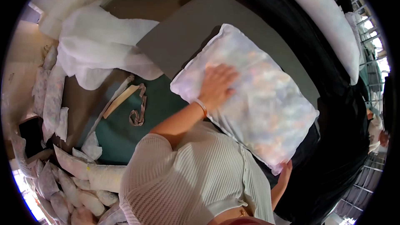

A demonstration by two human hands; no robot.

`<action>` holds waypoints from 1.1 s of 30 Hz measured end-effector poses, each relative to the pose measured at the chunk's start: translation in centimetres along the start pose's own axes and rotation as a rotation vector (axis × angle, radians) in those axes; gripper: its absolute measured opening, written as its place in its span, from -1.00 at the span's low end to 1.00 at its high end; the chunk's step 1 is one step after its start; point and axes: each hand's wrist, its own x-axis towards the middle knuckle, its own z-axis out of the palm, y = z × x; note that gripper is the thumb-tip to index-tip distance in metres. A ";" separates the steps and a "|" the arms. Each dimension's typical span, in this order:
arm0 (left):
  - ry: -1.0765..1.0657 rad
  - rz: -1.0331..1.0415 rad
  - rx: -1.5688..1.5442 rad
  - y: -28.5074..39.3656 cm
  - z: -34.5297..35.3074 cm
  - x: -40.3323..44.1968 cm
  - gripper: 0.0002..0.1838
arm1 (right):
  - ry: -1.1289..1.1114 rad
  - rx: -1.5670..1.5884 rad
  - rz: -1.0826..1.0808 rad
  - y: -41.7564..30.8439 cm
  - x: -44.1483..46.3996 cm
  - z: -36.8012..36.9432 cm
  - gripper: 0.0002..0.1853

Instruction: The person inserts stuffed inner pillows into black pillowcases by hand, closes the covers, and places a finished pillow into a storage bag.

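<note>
A plump pillow (262, 96) with a pale, blurry multicolour pattern lies slantwise on a grey surface (183, 29) in front of my body. My left hand (217, 84) rests flat on the pillow's left part, fingers apart and slightly blurred by motion. At the pillow's lower right corner is my right hand (284, 170), with its fingers closed on the corner; part of this hand is hidden behind the pillow.
White fabric (96, 46) is bunched at the left. A wooden strip (121, 101) and a crumpled band (139, 108) lie on green cloth (118, 141). Several stuffed bags (68, 187) are piled lower left. Black fabric (337, 129) and a long white pillow (325, 12) are at right.
</note>
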 end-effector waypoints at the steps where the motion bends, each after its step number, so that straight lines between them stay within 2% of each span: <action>1: -0.011 -0.006 -0.011 -1.0 1.1 -1.7 -0.34 | 0.001 -0.010 0.013 -0.7 -0.3 -0.9 -0.42; 3: 0.116 0.029 -0.065 -4.1 5.3 -2.7 -0.37 | 0.284 0.084 0.048 -1.2 1.4 -0.8 -0.41; 5: 0.093 0.061 -0.089 -4.2 5.3 -2.8 -0.39 | 0.353 0.120 0.145 -3.8 3.9 -0.4 -0.39; 7: 0.102 0.095 -0.086 -5.1 5.2 -2.3 -0.44 | 0.350 0.161 0.057 -7.9 4.3 2.3 -0.38; 8: 0.088 0.138 -0.088 -5.8 4.8 -2.0 -0.44 | 0.340 0.106 0.070 -7.8 5.7 2.1 -0.31; 10: 0.167 -0.006 -0.379 -7.2 3.3 -0.9 -0.52 | 0.325 0.017 0.058 -7.5 7.5 1.9 -0.23; 11: 0.314 -0.009 -0.212 -7.5 1.0 0.3 -0.58 | 0.317 -0.023 0.039 -7.7 7.8 2.1 -0.21; 12: 0.337 -0.103 -0.189 -7.8 -0.5 1.7 -0.55 | 0.343 -0.060 0.068 -7.4 8.6 1.4 -0.22; 13: 0.250 -0.208 -0.167 -9.3 -0.5 2.7 -0.49 | 0.370 -0.095 0.094 -7.2 9.3 0.8 -0.22; 14: 0.117 -0.417 -0.254 -11.3 0.7 3.5 -0.40 | 0.365 -0.042 0.130 -8.5 8.8 1.9 -0.24; 15: 0.100 -0.379 -0.263 -12.8 1.4 3.9 -0.40 | 0.355 0.009 0.161 -9.8 8.4 3.0 -0.26; 17: -0.222 -0.615 -0.662 -14.8 2.3 4.7 -0.34 | 0.220 0.072 0.026 -7.8 9.4 2.7 -0.23; 18: -0.249 -0.591 -0.659 -14.1 2.4 4.9 -0.34 | 0.237 0.095 -0.081 -8.8 8.8 3.1 -0.20; 19: -0.281 -0.482 -0.954 -13.1 2.1 4.8 -0.34 | 0.248 0.108 -0.187 -10.8 7.9 4.2 -0.17; 20: -0.307 -0.363 -1.246 -11.9 1.4 5.0 -0.34 | 0.272 0.113 -0.179 -12.4 7.0 4.7 -0.17; 21: -0.331 -0.347 -1.245 -9.9 -0.1 5.4 -0.34 | 0.297 0.062 -0.298 -14.1 6.1 5.3 -0.16; 22: -0.246 -0.267 -1.236 -6.9 -2.2 5.7 -0.36 | 0.321 0.008 -0.412 -15.6 4.9 5.6 -0.15; 24: -0.154 -0.117 -1.251 -2.3 -5.6 5.9 -0.46 | 0.385 -0.003 -0.448 -18.6 1.6 6.0 -0.18; 27: -0.227 -0.026 -1.418 5.3 -8.0 5.8 -0.51 | 0.520 0.121 -0.508 -21.9 -3.8 4.6 -0.25; 28: -0.263 0.050 -1.454 8.6 -7.7 5.5 -0.51 | 0.601 -0.073 -0.594 -22.7 -5.2 4.4 -0.25; 29: -0.275 0.245 -1.146 11.6 -7.3 5.2 -0.47 | 0.630 -0.144 -0.585 -23.8 -6.6 5.0 -0.27; 30: -0.282 0.342 -0.906 15.1 -5.7 4.3 -0.46 | 0.672 -0.331 -0.592 -23.8 -7.4 6.1 -0.29; 31: -0.390 0.376 -0.862 18.7 -3.7 3.2 -0.48 | 0.709 -0.519 -0.598 -23.6 -8.1 6.9 -0.32; 32: -0.447 0.447 -0.885 21.4 -1.3 2.3 -0.48 | 0.631 -0.470 -0.541 -21.9 -8.0 7.4 -0.34; 33: -0.507 0.516 -0.910 24.1 1.2 1.3 -0.48 | 0.552 -0.543 -0.369 -21.5 -8.4 8.0 -0.32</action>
